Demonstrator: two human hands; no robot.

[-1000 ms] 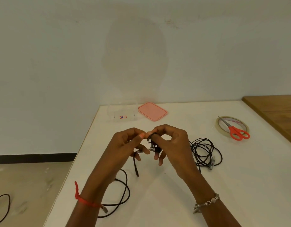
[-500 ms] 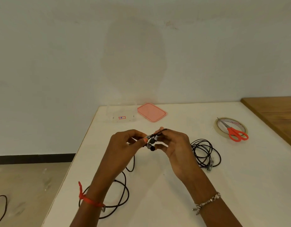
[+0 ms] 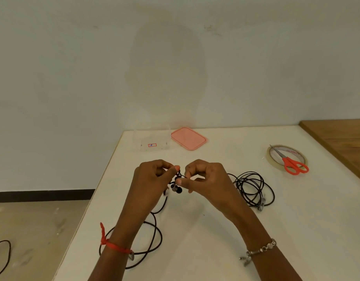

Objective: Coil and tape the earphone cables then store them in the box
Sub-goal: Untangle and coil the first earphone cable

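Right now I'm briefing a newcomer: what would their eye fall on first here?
First, the two hands, left and right, pinching black earphones above the middle of the table. Next, the red scissors lying across a tape roll at far right. Then the pink lid beside the clear box at the back.

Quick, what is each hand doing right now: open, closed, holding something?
Left hand: closed, pinching the black earphones at the earbud end.
Right hand: closed, pinching the same earphones.
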